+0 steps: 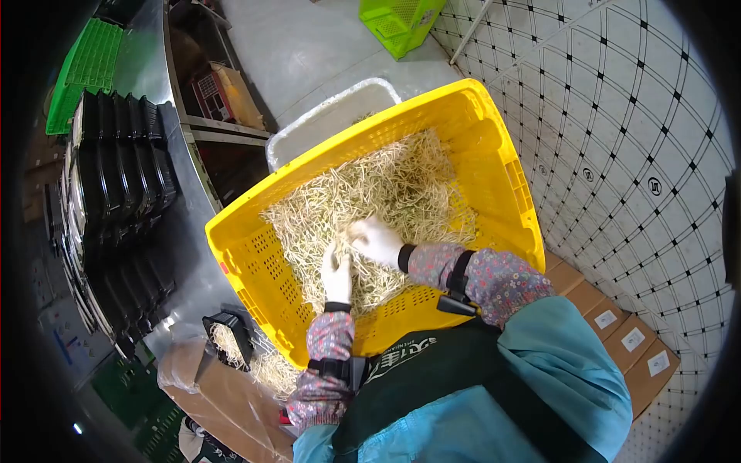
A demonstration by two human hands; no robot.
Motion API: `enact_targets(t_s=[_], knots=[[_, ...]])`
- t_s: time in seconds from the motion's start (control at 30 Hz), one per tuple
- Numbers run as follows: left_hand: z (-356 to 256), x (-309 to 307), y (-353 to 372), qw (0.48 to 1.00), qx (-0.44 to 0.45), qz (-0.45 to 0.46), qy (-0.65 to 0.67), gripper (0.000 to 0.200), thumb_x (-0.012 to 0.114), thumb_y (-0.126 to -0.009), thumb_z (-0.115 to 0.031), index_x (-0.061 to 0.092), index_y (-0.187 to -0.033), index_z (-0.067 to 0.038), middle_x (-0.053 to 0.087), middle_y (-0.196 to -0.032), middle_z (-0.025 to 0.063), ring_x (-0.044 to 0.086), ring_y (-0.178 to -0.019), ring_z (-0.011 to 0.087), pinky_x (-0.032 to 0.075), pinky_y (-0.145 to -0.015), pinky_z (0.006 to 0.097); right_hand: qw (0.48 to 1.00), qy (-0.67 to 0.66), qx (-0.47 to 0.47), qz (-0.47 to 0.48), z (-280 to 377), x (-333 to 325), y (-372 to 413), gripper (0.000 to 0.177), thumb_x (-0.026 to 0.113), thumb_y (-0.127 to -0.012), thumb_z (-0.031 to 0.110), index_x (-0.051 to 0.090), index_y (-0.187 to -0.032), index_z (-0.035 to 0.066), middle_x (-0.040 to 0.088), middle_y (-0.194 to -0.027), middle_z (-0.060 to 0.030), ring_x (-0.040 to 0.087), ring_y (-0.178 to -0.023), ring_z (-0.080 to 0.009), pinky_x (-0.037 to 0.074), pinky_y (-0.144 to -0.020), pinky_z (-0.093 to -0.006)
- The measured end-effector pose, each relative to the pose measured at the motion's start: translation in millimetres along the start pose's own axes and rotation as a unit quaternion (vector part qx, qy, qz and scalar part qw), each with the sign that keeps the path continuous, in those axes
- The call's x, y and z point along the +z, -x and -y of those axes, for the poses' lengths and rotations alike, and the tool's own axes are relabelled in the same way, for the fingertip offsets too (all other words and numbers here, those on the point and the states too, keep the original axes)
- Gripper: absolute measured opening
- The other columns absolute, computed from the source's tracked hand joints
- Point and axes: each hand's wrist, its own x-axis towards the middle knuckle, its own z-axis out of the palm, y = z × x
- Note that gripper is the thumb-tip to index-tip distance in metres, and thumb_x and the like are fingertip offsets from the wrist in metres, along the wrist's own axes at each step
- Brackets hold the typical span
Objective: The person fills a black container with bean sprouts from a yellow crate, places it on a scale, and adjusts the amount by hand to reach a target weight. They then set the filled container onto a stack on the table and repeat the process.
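Note:
A heap of pale, thin bean sprouts (386, 181) lies in a large yellow perforated crate (494, 166) in front of me. My left hand (336, 276), in a white glove, is over the near-left part of the heap with its fingers closed on some sprouts. Close to its fingertips, my right hand (377, 241), also white-gloved, bends inward and pinches sprouts. A few strands between the two hands are partly hidden by the fingers.
Stacked black trays (123, 170) stand on the metal table (185, 255) at left. A small black tray (229, 339) holds sprouts. A grey tub (332, 116) sits behind the crate; cardboard boxes (606, 316) line the right wall. A green crate (397, 23) stands farther back.

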Motion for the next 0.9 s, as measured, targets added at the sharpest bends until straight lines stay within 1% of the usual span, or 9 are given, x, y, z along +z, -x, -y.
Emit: enact_targets(t_s=[0.03, 0.1, 0.17, 0.2, 0.23, 0.5, 0.63, 0.73, 0.9], knots=[[-23, -1, 17, 0.999, -0.041, 0.021, 0.013, 0.049, 0.053, -0.093, -0.002, 0.045, -0.141, 0.002, 0.05, -0.142, 0.0141, 0.054, -0.12, 0.0187, 0.048, -0.098, 0.0294, 0.995, -0.059, 0.003, 0.085, 26, -2, 13, 0.043, 0.061, -0.088, 0.028, 0.059, -0.124, 0.004, 0.061, -0.103, -0.0191, 0.057, -0.099, -0.0318, 0.047, -0.09, -0.042], [-18, -22, 37, 0.996, -0.018, 0.025, 0.088, 0.048, 0.048, -0.094, -0.002, 0.044, -0.143, -0.004, 0.059, -0.127, 0.0106, 0.06, -0.092, 0.0147, 0.053, -0.069, 0.0249, 0.978, -0.033, -0.203, -0.033, 5, 60, 11, 0.041, 0.061, -0.089, 0.028, 0.06, -0.123, 0.005, 0.062, -0.102, -0.0178, 0.059, -0.09, -0.0302, 0.049, -0.086, -0.0412], [70, -81, 35, 0.826, 0.274, 0.009, -0.493, 0.051, 0.047, -0.097, -0.009, 0.04, -0.147, -0.006, 0.056, -0.132, 0.0101, 0.058, -0.105, 0.0192, 0.053, -0.079, 0.0301, 0.969, -0.039, -0.244, 0.012, 10, 38, 10, 0.043, 0.063, -0.089, 0.032, 0.061, -0.123, 0.005, 0.064, -0.104, -0.0178, 0.061, -0.089, -0.0298, 0.05, -0.086, -0.0408], [71, -91, 47, 0.983, 0.064, -0.007, -0.174, 0.054, 0.048, -0.097, -0.014, 0.035, -0.15, -0.007, 0.049, -0.14, 0.012, 0.054, -0.116, 0.0221, 0.049, -0.09, 0.0344, 0.963, -0.04, -0.263, 0.035, 8, 21, 5, 0.045, 0.063, -0.088, 0.033, 0.061, -0.122, 0.004, 0.065, -0.105, -0.0177, 0.063, -0.088, -0.0296, 0.051, -0.086, -0.0406], [58, -95, 57, 0.972, -0.158, -0.023, 0.175, 0.058, 0.049, -0.098, -0.019, 0.031, -0.152, -0.008, 0.043, -0.148, 0.0139, 0.049, -0.127, 0.025, 0.046, -0.1, 0.0388, 0.973, -0.019, -0.228, 0.037, -4, -1, -14, 0.047, 0.064, -0.088, 0.037, 0.063, -0.122, 0.005, 0.067, -0.108, -0.0167, 0.065, -0.093, -0.0291, 0.052, -0.087, -0.0402], [0, -73, 86, 0.99, -0.11, -0.076, 0.039, 0.064, 0.056, -0.096, -0.027, 0.031, -0.153, -0.014, 0.03, -0.157, 0.0125, 0.041, -0.136, 0.0307, 0.048, -0.093, 0.0489, 0.909, 0.319, 0.0, -0.267, -67, -89, -89, 0.054, 0.066, -0.084, 0.032, 0.054, -0.133, 0.014, 0.053, -0.134, -0.0163, 0.047, -0.127, -0.034, 0.044, -0.1, -0.0467], [-4, -74, 78, 0.977, -0.152, -0.104, 0.105, 0.06, 0.058, -0.097, -0.025, 0.036, -0.151, -0.014, 0.036, -0.154, 0.0104, 0.04, -0.136, 0.0244, 0.045, -0.098, 0.0451, 0.987, 0.09, 0.034, -0.128, -37, -64, -54, 0.024, 0.054, -0.091, 0.018, 0.067, -0.11, 0.02, 0.063, -0.107, -0.0114, 0.064, -0.079, -0.0275, 0.051, -0.071, -0.0389], [2, -73, 71, 0.973, -0.157, -0.111, 0.13, 0.06, 0.058, -0.097, -0.026, 0.034, -0.151, -0.014, 0.036, -0.153, 0.0119, 0.038, -0.138, 0.0279, 0.041, -0.103, 0.0504, 0.981, -0.039, -0.168, -0.087, -24, -16, -19, 0.019, 0.058, -0.089, 0.018, 0.066, -0.105, 0.016, 0.06, -0.098, -0.0089, 0.062, -0.094, -0.0242, 0.05, -0.084, -0.0383], [5, -74, 66, 0.979, -0.141, -0.097, 0.115, 0.062, 0.057, -0.097, -0.029, 0.033, -0.152, -0.012, 0.031, -0.156, 0.0138, 0.035, -0.141, 0.0319, 0.038, -0.105, 0.0533, 0.994, 0.026, -0.102, -0.033, -47, -61, -48, 0.045, 0.066, -0.083, 0.039, 0.064, -0.122, 0.016, 0.061, -0.125, -0.0141, 0.059, -0.111, -0.0326, 0.047, -0.097, -0.0453]])
